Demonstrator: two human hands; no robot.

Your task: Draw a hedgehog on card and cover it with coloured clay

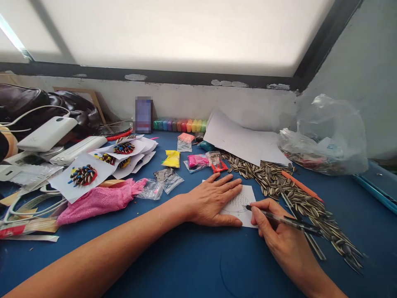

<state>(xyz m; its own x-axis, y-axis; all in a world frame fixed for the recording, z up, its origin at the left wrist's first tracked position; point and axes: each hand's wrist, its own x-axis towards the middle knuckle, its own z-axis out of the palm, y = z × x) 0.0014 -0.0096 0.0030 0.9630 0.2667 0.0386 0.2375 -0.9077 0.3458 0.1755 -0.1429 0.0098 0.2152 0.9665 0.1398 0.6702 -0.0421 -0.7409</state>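
Note:
A small white sheet of paper (248, 219) lies on the blue tabletop, with a rounded line drawing on it. My left hand (214, 198) rests flat across the sheet's left part, fingers spread, hiding some of it. In my right hand (279, 227) is a dark pen (287, 220), pinched between thumb and fingers. Its tip is at the right side of the drawing; whether it touches the paper I cannot tell. Striped sunflower seeds (297, 198) lie in a long heap beyond and beside my right hand, with an orange stick-like tool (300, 186) on them.
Small packets of yellow clay (171, 159) and pink clay (198, 160) lie beyond my left hand. Seed-covered paper pieces (83, 176), a pink cloth (99, 203) and a white power bank (47, 133) crowd the left. A phone (144, 115) leans at the back; a plastic bag (328, 136) sits back right.

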